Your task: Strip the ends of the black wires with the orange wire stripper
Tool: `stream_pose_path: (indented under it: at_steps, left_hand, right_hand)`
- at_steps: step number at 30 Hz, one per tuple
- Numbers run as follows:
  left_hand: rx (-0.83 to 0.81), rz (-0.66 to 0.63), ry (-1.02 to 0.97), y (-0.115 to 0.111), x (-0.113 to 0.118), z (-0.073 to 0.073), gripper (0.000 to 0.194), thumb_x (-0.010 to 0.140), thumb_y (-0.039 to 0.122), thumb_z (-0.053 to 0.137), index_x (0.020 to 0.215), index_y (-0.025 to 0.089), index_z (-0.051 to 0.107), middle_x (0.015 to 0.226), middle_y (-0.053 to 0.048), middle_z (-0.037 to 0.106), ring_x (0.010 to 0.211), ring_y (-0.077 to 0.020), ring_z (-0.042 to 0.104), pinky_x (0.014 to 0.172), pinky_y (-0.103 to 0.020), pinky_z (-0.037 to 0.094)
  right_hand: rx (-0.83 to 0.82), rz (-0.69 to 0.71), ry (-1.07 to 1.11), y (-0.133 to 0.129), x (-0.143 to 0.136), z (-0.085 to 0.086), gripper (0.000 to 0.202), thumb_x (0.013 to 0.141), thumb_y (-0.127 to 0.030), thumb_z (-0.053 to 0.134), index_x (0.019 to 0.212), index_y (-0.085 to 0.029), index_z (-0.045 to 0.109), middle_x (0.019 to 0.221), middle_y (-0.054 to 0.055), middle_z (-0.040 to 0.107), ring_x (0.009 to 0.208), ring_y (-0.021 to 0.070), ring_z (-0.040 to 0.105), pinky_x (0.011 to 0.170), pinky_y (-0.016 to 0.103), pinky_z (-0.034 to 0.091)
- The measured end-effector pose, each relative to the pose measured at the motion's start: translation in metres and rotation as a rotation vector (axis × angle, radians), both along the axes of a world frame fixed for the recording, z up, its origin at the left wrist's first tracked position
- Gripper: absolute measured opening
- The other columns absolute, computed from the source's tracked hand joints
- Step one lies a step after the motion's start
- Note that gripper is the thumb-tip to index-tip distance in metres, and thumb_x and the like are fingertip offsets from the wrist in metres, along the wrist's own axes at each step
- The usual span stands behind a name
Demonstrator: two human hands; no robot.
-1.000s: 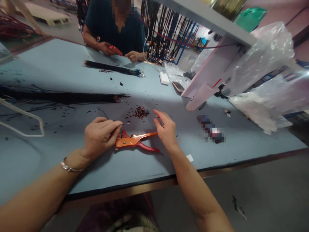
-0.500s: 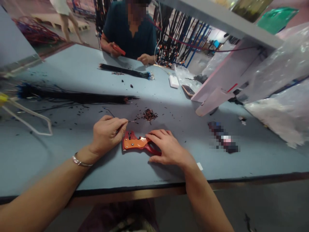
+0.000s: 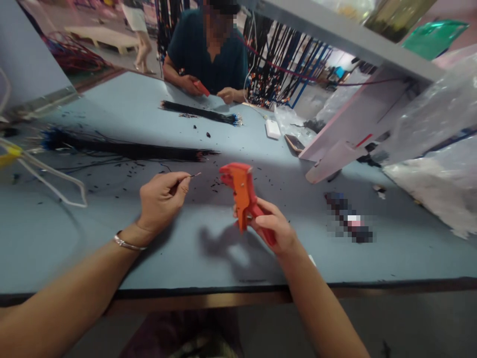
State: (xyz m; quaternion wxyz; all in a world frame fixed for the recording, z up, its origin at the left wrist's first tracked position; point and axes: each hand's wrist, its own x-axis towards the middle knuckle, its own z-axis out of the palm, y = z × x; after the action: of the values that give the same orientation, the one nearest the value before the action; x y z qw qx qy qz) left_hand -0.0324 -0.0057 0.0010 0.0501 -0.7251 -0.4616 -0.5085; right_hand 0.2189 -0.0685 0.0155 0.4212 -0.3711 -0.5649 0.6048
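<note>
Left hand [image 3: 163, 196]: thin dark wire [image 3: 194, 175] pinched between thumb and fingers, tip pointing right. Right hand [image 3: 275, 227]: wrapped round red-and-orange hand tool [image 3: 242, 191], raised above table [image 3: 156, 268] (shadow falls beneath), tool head uppermost; wire and tool apart. Beyond left hand: long black wire bundle [image 3: 137, 149] on table, small dark scraps [image 3: 130, 171] scattered near. Farther back: shorter bundle [image 3: 199, 111]; co-worker [image 3: 206, 49] opposite, holding red tool [image 3: 201, 88]. White box [image 3: 273, 129] near phone [image 3: 294, 143].
</note>
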Motion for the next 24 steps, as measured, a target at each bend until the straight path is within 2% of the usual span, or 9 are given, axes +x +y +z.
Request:
stream_pose_path:
  at_steps: [1,3,7,12,19,24]
  left_hand:
    - [-0.002,0.008,-0.019,0.0,0.0,0.0,0.009,0.088,0.024,0.059,0.084,0.024,0.068,0.072,0.002,0.072,0.061,-0.0137,0.062,0.061,-0.026,0.047]
    - [-0.009,0.008,-0.03,-0.001,0.002,0.0,0.009,0.088,0.025,0.06,0.084,0.024,0.068,0.071,0.002,0.072,0.059,-0.013,0.061,0.059,-0.026,0.046]
    - [-0.029,-0.053,0.014,-0.007,0.008,0.001,0.011,0.089,0.024,0.059,0.084,0.022,0.069,0.068,0.001,0.07,0.058,-0.013,0.059,0.059,-0.026,0.045]
    - [0.02,-0.127,0.087,-0.015,0.014,0.005,0.012,0.088,0.022,0.058,0.08,0.023,0.068,0.057,0.003,0.064,0.054,-0.0129,0.056,0.057,-0.027,0.044]
    - [-0.016,-0.068,0.02,-0.017,0.013,0.005,0.012,0.087,0.023,0.059,0.079,0.024,0.067,0.063,0.003,0.068,0.059,-0.0144,0.059,0.061,-0.027,0.047]
    - [-0.092,-0.016,0.017,-0.015,0.014,0.004,0.016,0.085,0.025,0.058,0.072,0.023,0.067,0.06,0.003,0.068,0.058,-0.0143,0.058,0.059,-0.026,0.044]
  right_hand:
    - [-0.055,0.026,0.117,-0.001,-0.002,-0.002,0.05,0.073,-0.037,0.054,0.119,-0.017,0.056,0.109,0.014,0.064,0.093,0.0269,0.063,0.081,0.046,0.054]
    - [-0.145,0.074,0.22,-0.002,-0.009,-0.006,0.057,0.07,-0.037,0.055,0.123,-0.017,0.052,0.112,0.014,0.063,0.092,0.0266,0.062,0.078,0.047,0.056]
    - [-0.223,0.126,0.263,-0.003,-0.024,-0.013,0.06,0.067,-0.032,0.056,0.126,-0.02,0.047,0.11,0.012,0.061,0.09,0.0248,0.062,0.077,0.047,0.057]
    - [-0.265,0.201,0.326,-0.005,-0.031,-0.014,0.063,0.066,-0.023,0.057,0.128,-0.02,0.047,0.105,0.01,0.061,0.089,0.0245,0.064,0.082,0.048,0.056]
    - [-0.26,0.219,0.321,-0.002,-0.03,-0.019,0.063,0.063,-0.022,0.058,0.125,-0.019,0.051,0.1,0.008,0.06,0.085,0.0226,0.062,0.085,0.049,0.054]
    - [-0.245,0.193,0.388,0.001,-0.031,-0.024,0.061,0.064,-0.018,0.06,0.124,-0.019,0.055,0.099,0.006,0.061,0.084,0.0206,0.062,0.083,0.043,0.054]
